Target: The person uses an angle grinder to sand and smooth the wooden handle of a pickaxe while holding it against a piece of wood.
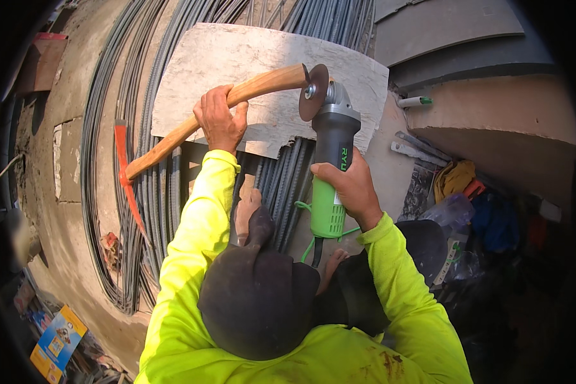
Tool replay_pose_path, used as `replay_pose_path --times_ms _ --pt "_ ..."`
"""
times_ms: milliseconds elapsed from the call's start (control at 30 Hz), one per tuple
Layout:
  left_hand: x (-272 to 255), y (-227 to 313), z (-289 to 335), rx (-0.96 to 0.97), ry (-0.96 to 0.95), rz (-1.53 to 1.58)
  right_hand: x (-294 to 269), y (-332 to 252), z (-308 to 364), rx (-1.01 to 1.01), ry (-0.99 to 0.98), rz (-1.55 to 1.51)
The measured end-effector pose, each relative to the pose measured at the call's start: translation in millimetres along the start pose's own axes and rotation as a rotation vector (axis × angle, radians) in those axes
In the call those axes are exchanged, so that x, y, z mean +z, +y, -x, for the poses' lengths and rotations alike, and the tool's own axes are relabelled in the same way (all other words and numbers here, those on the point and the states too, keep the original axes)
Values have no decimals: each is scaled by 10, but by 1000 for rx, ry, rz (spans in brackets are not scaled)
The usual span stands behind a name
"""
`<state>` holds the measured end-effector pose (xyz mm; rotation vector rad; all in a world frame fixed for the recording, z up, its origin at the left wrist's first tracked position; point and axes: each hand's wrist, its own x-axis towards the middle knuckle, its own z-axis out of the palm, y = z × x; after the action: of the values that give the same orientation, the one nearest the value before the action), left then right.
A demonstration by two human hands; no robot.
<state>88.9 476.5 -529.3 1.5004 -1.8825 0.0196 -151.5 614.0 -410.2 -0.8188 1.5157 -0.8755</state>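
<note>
My left hand (221, 120) is wrapped round the curved wooden handle (179, 133) of a pickaxe, about midway along it. The orange-red pickaxe head (125, 173) sits at the handle's left end, over the steel bars. My right hand (354, 190) grips a green and dark grey angle grinder (333, 150). Its brown cutting disc (315, 91) is at the handle's far right end, where a dark cut line shows near the tip. Whether the disc is spinning I cannot tell. A green cord (308, 249) trails from the grinder's rear.
Long bundles of steel rebar (102, 192) run along the concrete floor, partly under a worn pale board (262, 54). Grey sheets (454, 32) stack at the upper right. Bags and cloth (454, 182) pile on the right, beside a white power strip (446, 262). My bare feet are below.
</note>
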Motion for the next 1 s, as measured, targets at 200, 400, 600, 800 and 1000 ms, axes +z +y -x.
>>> replay_pose_path --times_ms 200,400,600,800,1000 --pt "-71 7 -3 -3 3 15 -333 -143 -104 54 -146 83" --pt "-171 45 31 32 -4 55 -586 -141 -230 63 -213 225" --pt "-191 76 88 40 -1 83 -809 -244 -293 45 -264 360" --pt "-223 77 146 49 -13 97 -901 -391 -321 12 -265 512" --pt "-240 77 197 38 -46 105 -971 -582 -326 9 -267 624"
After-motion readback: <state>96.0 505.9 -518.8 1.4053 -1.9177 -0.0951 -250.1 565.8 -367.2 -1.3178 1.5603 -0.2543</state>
